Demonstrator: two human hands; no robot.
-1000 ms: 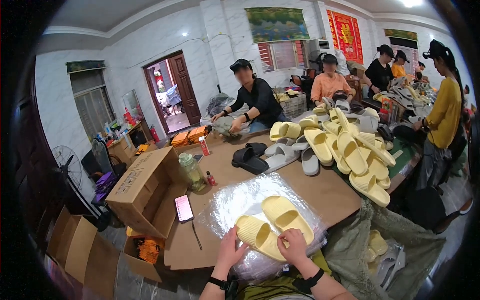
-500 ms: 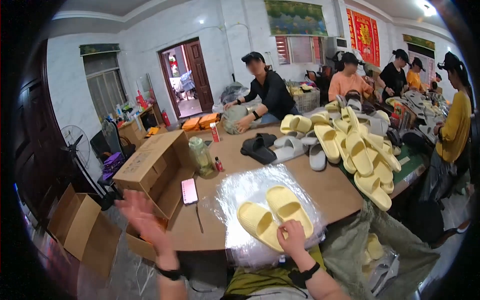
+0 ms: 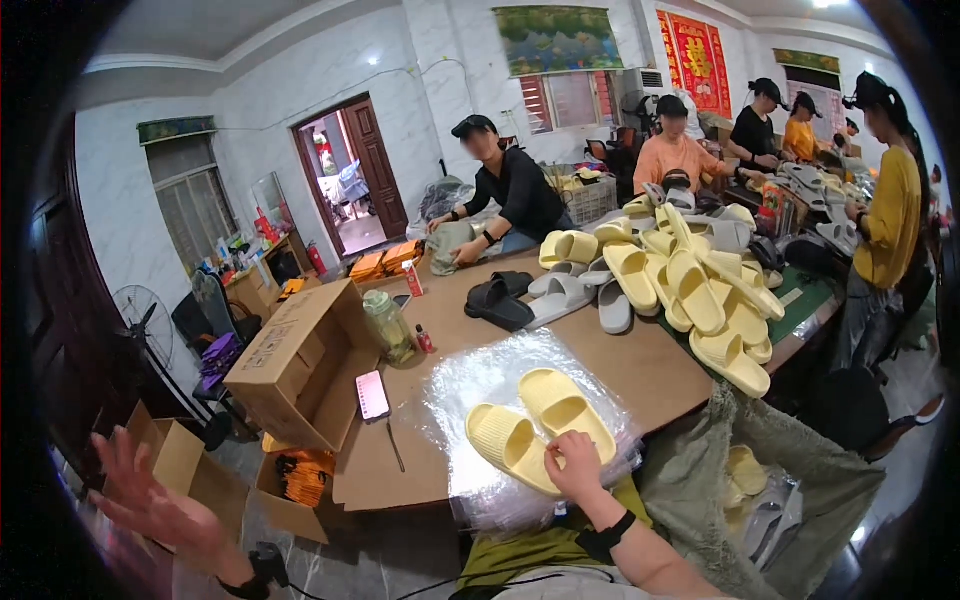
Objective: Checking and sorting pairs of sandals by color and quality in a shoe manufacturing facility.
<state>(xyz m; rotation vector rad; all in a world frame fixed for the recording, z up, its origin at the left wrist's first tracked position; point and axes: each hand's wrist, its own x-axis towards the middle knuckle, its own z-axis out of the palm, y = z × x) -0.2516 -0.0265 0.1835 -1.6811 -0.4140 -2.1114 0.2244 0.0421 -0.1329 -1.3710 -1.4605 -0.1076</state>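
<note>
The left hand [image 3: 160, 495] is spread and empty, off the table in front of a floor carton [image 3: 195, 470]; a low swing inward could clip the box [image 3: 300, 360] at the table's [image 3: 425, 470] left edge. Next comes the phone [image 3: 373, 396], then the bags [image 3: 480, 370], slick and near the edge: a tug on the slippers [image 3: 500, 432] lying on them could make the sheets slide and carry the pair off. The slippers lie soles down, side by side, toes pointing away and to the left, long axes slanting from far left to near right. The right hand [image 3: 573, 465], fingers curled, rests at their heel ends; whether it pinches a rim, I cannot tell. Farther right are the pile [image 3: 695, 295] and, beside the table, the open sack [image 3: 690, 500].
</note>
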